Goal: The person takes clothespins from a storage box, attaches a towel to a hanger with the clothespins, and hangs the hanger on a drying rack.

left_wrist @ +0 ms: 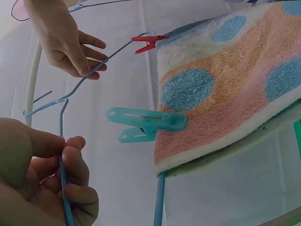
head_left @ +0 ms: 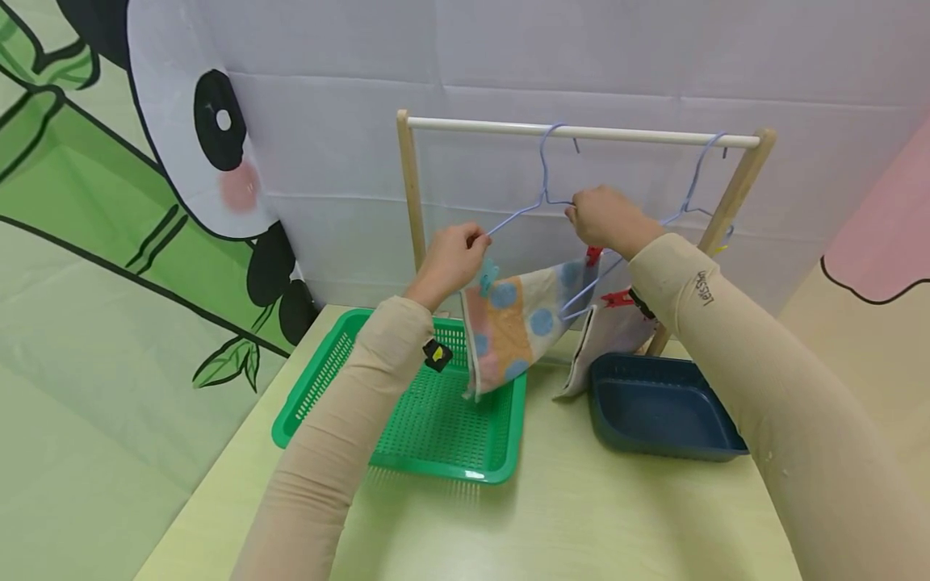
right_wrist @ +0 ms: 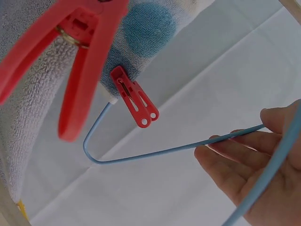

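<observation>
A light-blue wire hanger [head_left: 517,214] hooks over the rack's white bar. My left hand [head_left: 454,258] pinches its left arm between thumb and fingers. On the right arm of the same hanger, my right hand [head_left: 610,218] has thumb and fingers about the wire, the fingers fairly straight in the right wrist view. From the hanger's lower part hangs a towel [head_left: 519,319] with blue dots on orange, pink and white. A teal clothespin [left_wrist: 150,123] clips its left end, and a red clothespin [right_wrist: 134,96] clips its other end.
Right along the white bar [head_left: 479,127] hangs a second blue hanger [head_left: 695,181], with another towel [head_left: 606,335] and red clothespin [head_left: 617,298] below. A green basket [head_left: 465,474] stands under the dotted towel. To its right sits a dark blue basin [head_left: 661,448], near a wooden post [head_left: 734,190].
</observation>
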